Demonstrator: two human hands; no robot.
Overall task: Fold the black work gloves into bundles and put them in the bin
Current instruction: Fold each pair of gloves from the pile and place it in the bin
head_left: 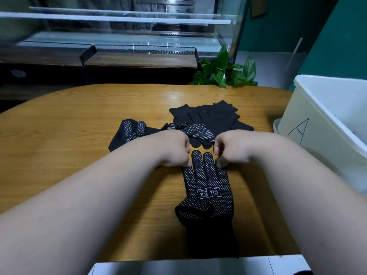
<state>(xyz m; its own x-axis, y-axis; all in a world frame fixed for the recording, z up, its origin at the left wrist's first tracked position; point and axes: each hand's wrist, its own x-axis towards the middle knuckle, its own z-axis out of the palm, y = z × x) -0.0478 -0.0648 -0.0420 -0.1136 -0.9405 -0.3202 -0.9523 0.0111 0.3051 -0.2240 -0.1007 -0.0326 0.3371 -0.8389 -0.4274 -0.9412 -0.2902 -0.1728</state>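
Note:
A black work glove (208, 197) with white grip dots and a white logo lies flat on the wooden table (79, 120), cuff toward me and fingers pointing away. My left hand (170, 149) pinches the glove's left finger edge. My right hand (232, 147) pinches its right fingers. Beyond my hands lies a pile of more black gloves (210, 118), some dotted side up, and another dotted glove (129, 132) sits to the left. The white plastic bin (325, 124), marked with a blue letter A, stands at the right end of the table.
A green leafy plant (224, 70) stands behind the table's far edge. A glass display case (119, 26) with shelves fills the background. The near edge of the table runs just below the glove's cuff.

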